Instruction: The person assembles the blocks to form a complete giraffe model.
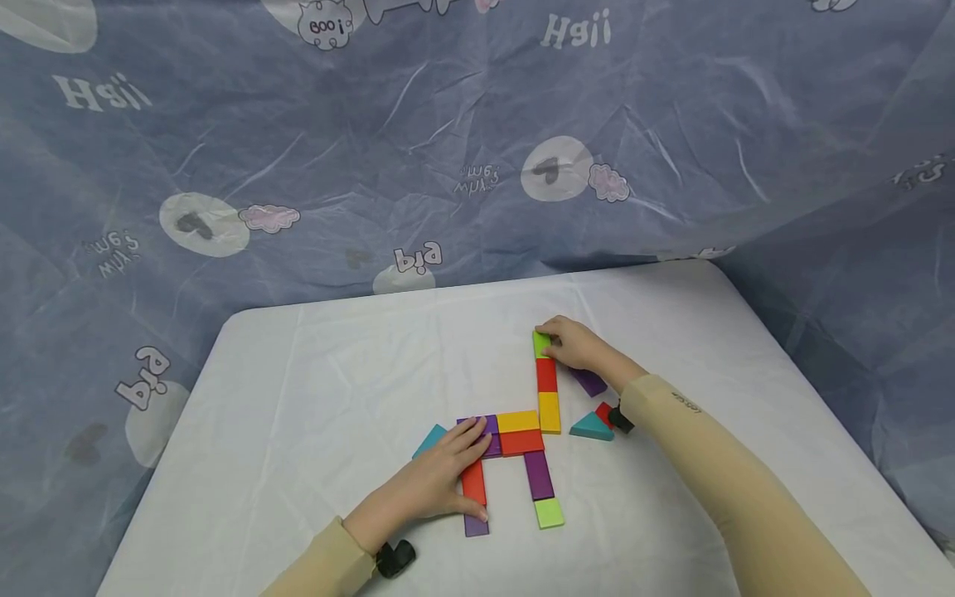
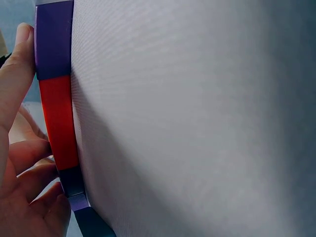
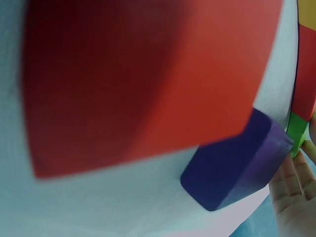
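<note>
A figure of flat coloured blocks lies on the white table. My left hand [image 1: 436,477] rests over its left part with fingers spread, fingertips on the purple blocks [image 1: 489,425], thumb on a lower purple block [image 1: 476,526]. A red block [image 1: 473,482] shows between them, and a teal block [image 1: 430,439] is partly hidden behind the fingers. Farther back, my right hand [image 1: 578,342] pinches a green block [image 1: 540,342] between thumb and fingers. That block tops a column, in line with a red block [image 1: 547,376] and a yellow block [image 1: 549,412].
Right of the column lie a loose purple block [image 1: 589,381], a teal triangle [image 1: 592,426] and a red block [image 3: 148,89], partly under the right wrist. A purple leg [image 1: 539,475] with a light green block [image 1: 550,512] extends toward the front. Patterned blue cloth [image 1: 477,124] hangs behind the table.
</note>
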Demonstrator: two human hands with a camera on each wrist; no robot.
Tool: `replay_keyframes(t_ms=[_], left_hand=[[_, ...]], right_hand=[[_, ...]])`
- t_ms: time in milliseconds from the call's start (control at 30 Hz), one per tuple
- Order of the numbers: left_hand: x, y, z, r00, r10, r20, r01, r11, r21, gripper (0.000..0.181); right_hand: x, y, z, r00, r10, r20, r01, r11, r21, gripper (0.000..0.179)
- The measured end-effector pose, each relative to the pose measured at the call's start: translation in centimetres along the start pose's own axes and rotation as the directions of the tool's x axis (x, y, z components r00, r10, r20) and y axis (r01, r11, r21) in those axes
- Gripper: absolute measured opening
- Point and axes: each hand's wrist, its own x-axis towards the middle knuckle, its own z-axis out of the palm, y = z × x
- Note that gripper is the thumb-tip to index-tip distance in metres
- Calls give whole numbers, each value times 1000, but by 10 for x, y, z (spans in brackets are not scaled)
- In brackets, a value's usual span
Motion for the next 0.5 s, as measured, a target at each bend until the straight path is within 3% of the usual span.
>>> replay_keyframes(t_ms=[300, 500], left_hand=[[0, 1, -1, 1000, -16, 10, 16, 1000, 13, 104], [0, 2, -1, 1000, -13, 6, 13, 1000, 9, 104]], right_hand=[[-1, 0, 1, 1000, 4, -2, -4, 1000, 15, 53], [-8, 4, -4, 999, -2, 36, -1, 998, 69, 63]])
